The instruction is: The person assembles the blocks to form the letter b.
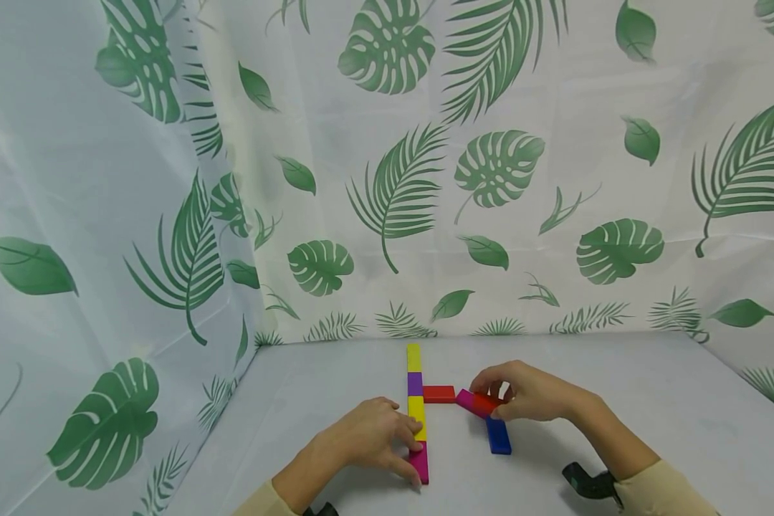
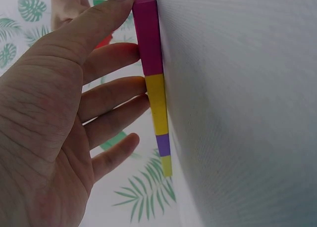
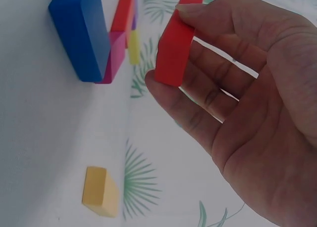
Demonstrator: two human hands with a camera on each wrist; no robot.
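Note:
My right hand (image 1: 535, 393) pinches a red block (image 3: 176, 54) between thumb and fingers, raised off the table in the right wrist view. Below it lie a blue block (image 1: 499, 438) and a slanted magenta block (image 1: 466, 400). Another red block (image 1: 438, 394) runs sideways from a straight row to the magenta one. That row has a far yellow block (image 1: 413, 357), a purple block (image 1: 415, 384), a nearer yellow block (image 1: 416, 410) and a magenta end block (image 2: 149, 39). My left hand (image 1: 375, 433) rests its extended fingertips along the row's left side, thumb at the magenta end.
A pale yellow block (image 3: 99, 191) stands apart on the table in the right wrist view. White cloth with green leaves (image 1: 400, 215) rises behind and at the sides of the white table (image 1: 322, 376). A black wrist strap (image 1: 590, 482) sits by the right sleeve (image 1: 661, 491).

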